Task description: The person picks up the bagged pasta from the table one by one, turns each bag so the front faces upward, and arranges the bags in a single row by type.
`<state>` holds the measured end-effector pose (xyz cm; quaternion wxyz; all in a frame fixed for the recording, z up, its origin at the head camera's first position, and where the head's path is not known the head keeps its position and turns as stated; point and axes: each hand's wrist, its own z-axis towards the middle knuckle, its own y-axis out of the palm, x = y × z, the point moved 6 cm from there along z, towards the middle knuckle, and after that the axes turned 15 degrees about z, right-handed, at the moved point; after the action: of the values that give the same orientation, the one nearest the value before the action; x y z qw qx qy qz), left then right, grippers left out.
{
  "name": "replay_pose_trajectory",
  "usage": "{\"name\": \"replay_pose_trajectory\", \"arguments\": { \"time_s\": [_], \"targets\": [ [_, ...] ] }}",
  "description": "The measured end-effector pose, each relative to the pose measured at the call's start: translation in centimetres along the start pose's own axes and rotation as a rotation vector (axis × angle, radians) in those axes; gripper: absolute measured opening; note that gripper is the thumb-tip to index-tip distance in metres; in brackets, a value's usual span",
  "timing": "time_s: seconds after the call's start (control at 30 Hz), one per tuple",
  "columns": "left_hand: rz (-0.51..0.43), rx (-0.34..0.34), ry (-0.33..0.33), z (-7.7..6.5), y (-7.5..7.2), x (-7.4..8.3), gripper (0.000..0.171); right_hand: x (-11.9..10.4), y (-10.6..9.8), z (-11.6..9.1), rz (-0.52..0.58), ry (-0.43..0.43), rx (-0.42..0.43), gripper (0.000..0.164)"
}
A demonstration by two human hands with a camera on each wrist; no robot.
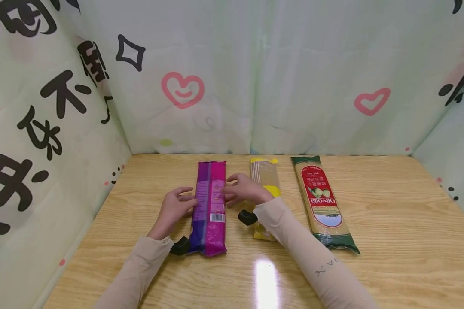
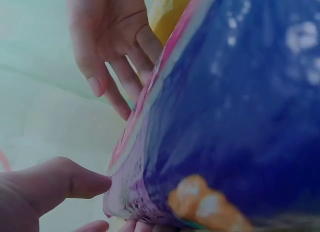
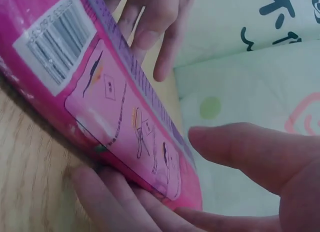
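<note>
In the head view, a long purple and pink packet (image 1: 210, 206) is seen lying lengthwise on the wooden table (image 1: 390, 223), with its barcode facing up. It is flanked by both hands: the left hand (image 1: 176, 207) is laid against its left edge and the right hand (image 1: 242, 190) against its right edge, the fingers of each being only loosely bent and set on the packet's sides rather than wrapped round it. A yellow-ended packet of pasta (image 1: 265, 184) is partly covered by the right forearm, and a green-ended packet with a red label (image 1: 322, 201) is placed further right, apart from the hands. A patterned curtain (image 1: 232, 77) is hung round the table. In the left wrist view, the blue-purple side of the packet (image 2: 235, 117) is shown close up, with the left thumb (image 2: 65, 184) touching its end and the right hand's fingers (image 2: 125, 67) spread along the far edge. In the right wrist view, the pink face of the packet (image 3: 100, 107) is shown, the right hand's fingers (image 3: 115, 207) being tucked at its lower edge and the thumb held clear of it.
</note>
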<state>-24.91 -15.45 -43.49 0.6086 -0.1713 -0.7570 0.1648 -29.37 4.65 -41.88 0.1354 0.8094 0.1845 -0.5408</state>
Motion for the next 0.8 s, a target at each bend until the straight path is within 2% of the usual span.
{"name": "replay_pose_trajectory", "arguments": {
  "time_s": [0.17, 0.33, 0.57, 0.8],
  "targets": [
    [0.041, -0.014, -0.015, 0.1, 0.2, 0.0, 0.053, 0.1, 0.5, 0.1, 0.016, 0.004, -0.026, 0.059],
    [0.071, -0.023, -0.005, 0.1, 0.6, 0.3, 0.052, 0.4, 0.8, 0.0, -0.012, -0.003, 0.013, 0.055],
    [0.069, 0.007, 0.000, 0.3, 0.9, 0.5, 0.048, 0.4, 1.4, -0.1, 0.013, -0.044, 0.029, 0.048],
    [0.076, 0.026, 0.013, 0.0, 0.6, 1.3, 0.046, -0.2, 1.6, -0.1, 0.043, -0.076, 0.045, 0.048]
  ]
}}
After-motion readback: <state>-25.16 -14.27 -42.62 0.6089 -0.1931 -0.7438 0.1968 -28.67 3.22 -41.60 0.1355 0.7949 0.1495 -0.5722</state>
